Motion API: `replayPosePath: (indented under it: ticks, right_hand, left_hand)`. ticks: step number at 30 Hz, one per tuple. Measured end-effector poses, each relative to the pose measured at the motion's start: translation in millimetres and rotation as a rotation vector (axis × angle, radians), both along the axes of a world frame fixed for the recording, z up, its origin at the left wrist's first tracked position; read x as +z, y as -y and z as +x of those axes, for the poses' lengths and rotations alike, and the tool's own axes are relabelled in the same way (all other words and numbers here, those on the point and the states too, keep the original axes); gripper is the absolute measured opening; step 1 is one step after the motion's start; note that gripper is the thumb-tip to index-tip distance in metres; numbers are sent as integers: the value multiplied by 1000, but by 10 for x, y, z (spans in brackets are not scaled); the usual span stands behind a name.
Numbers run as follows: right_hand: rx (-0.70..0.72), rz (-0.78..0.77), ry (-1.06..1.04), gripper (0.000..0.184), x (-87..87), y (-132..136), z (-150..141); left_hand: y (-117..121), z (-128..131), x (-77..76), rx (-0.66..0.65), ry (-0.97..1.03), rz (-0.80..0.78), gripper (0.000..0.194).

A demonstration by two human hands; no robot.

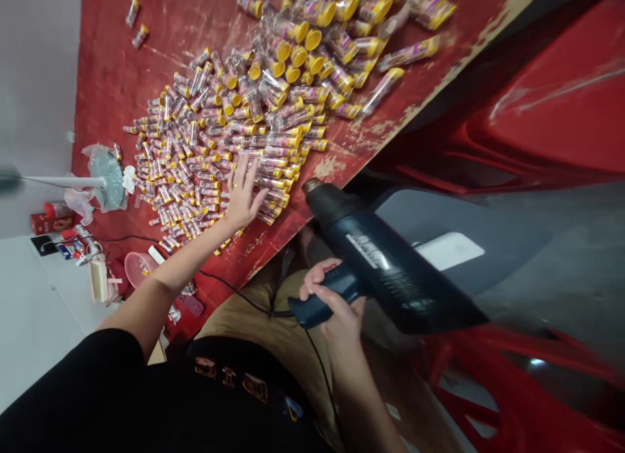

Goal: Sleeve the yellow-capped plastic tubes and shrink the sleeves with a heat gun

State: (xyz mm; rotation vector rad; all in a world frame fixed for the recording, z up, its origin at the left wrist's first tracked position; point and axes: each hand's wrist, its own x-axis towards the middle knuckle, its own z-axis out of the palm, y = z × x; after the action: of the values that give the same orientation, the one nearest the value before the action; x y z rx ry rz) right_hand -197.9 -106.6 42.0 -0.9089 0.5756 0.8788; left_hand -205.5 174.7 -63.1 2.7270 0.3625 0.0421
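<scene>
My left hand [243,196] lies flat with its fingers spread on a large pile of small clear tubes with yellow caps and purple labels [229,127], near the red table's [146,62] front edge. My right hand [332,297] is wrapped round the handle of a dark blue heat gun [375,258]. The gun's metal nozzle [312,185] points up toward the table edge, close to the tubes. Its black cord [254,303] runs back over my lap.
Two stray tubes [137,23] lie apart at the table's far left. A fan on a white stand [105,179], a pink basket [139,267] and small boxes [51,222] sit on the floor to the left. Red plastic furniture [547,114] fills the right side.
</scene>
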Motion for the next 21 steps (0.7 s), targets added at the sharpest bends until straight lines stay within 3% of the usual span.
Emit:
replayPosePath:
  ticks: [6, 9, 12, 21]
  right_hand:
    - [-96, -11, 132, 33, -88, -146, 383]
    - [-100, 4, 156, 35, -142, -157, 451]
    - [-86, 33, 148, 35, -212, -181, 470]
    - [32, 91, 31, 40, -362, -219, 357]
  left_hand:
    - [158, 950, -216, -192, 14, 134, 69]
    - [83, 1115, -344, -235, -12, 146, 62]
    - [-112, 991, -397, -223, -7, 139, 59]
    - [-703, 244, -379, -87, -18, 95, 64]
